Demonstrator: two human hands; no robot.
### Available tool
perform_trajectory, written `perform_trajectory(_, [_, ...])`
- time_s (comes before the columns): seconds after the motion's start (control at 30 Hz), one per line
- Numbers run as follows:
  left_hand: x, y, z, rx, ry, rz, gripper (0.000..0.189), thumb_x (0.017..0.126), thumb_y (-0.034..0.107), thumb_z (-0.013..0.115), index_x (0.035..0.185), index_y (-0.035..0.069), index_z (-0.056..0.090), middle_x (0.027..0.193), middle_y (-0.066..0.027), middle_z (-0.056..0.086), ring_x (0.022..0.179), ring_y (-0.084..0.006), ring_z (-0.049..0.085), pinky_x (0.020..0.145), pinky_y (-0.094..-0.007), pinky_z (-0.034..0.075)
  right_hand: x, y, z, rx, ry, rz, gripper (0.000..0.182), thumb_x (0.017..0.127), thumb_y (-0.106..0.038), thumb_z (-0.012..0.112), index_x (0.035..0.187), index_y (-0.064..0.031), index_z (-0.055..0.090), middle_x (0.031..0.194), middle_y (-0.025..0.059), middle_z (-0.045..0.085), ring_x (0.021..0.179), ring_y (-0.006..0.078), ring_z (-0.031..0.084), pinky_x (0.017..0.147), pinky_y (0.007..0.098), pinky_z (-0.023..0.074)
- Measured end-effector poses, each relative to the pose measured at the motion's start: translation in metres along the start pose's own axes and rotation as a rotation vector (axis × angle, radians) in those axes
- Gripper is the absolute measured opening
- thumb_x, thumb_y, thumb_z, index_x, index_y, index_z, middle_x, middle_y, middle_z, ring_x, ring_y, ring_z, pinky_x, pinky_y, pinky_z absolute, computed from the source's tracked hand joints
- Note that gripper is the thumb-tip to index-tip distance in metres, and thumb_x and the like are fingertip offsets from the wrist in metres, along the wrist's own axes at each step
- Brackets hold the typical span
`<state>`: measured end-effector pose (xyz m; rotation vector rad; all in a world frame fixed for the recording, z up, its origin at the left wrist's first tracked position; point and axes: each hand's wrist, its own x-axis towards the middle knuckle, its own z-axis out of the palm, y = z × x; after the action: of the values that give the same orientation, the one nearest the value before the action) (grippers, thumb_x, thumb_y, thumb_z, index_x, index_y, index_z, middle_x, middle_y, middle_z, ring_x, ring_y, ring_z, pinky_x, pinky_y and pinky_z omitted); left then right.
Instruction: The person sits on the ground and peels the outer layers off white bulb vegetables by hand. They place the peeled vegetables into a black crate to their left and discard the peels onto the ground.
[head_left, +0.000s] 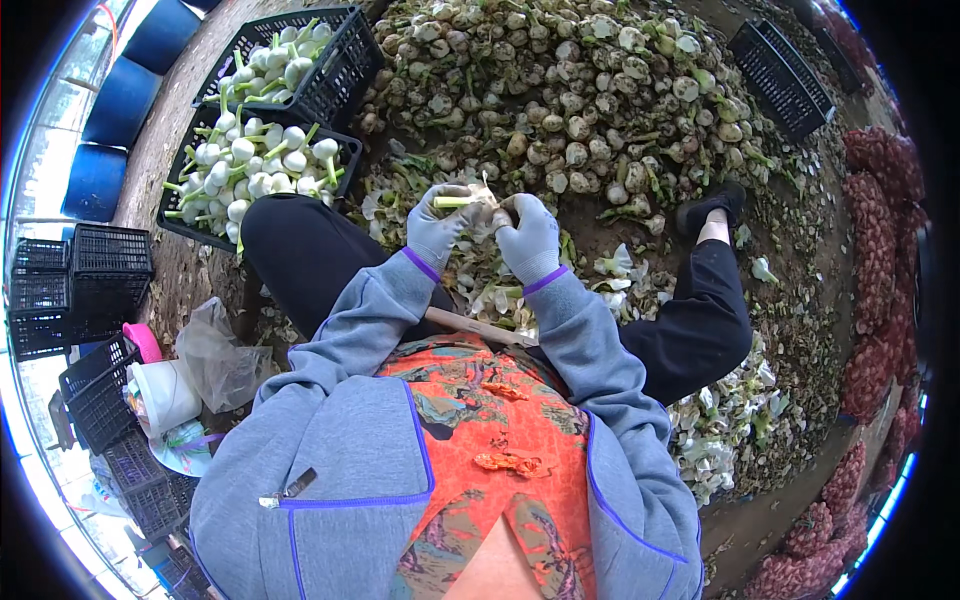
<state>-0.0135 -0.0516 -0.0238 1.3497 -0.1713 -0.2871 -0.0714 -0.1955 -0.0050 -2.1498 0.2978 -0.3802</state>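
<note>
My left hand (439, 229), in a pale grey knit glove, is closed around a garlic bulb with a short green stem (451, 202). The stem points left, and torn, dirty skin (482, 193) stands up at the other end. My right hand (528, 231), gloved alike, meets the bulb from the right, thumb and fingers pinched at its skin. Gloved fingers hide much of the bulb. Below both hands, peeled garlic skins (495, 296) litter the ground. Beyond them rises a large heap of unpeeled, soil-marked garlic bulbs (555, 112).
At left, a black plastic crate (169, 217) holds clean white garlic with green stems; another filled crate (330, 90) adjoins it. An upturned-looking black crate (784, 79) lies far right. Red mesh sacks (874, 247) line the right side. A wooden strip (480, 325) crosses my lap. A white bucket (165, 397) sits left.
</note>
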Motion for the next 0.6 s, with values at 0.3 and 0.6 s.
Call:
perform_trajectory(0.3, [0.002, 0.005, -0.01, -0.253, -0.03, -0.147, 0.029, 0.078, 0.006, 0.068, 0.104, 0.0, 0.058, 0.103, -0.0107, 0.062, 0.091, -0.0185, 0.062, 0.083, -0.0303, 0.051, 0.018, 0.05, -0.013, -0.123, -0.172, 0.226, 0.02, 0.076, -0.017, 0.063, 0.088, -0.0018, 0.064, 0.087, 0.0175, 0.063, 0.079, 0.0303, 0.061, 0.071, 0.0377, 0.0475])
perform_trajectory(0.6, [-0.001, 0.0, -0.003, 0.142, -0.082, -0.02, 0.029, 0.071, -0.005, 0.072, 0.098, 0.002, 0.062, 0.1, -0.0068, 0.064, 0.091, -0.0137, 0.061, 0.081, -0.0262, 0.051, 0.008, 0.002, -0.004, -0.056, -0.167, -0.028, 0.017, 0.074, -0.019, 0.063, 0.084, -0.006, 0.068, 0.085, 0.0115, 0.061, 0.082, 0.0284, 0.06, 0.071, 0.0373, 0.0473])
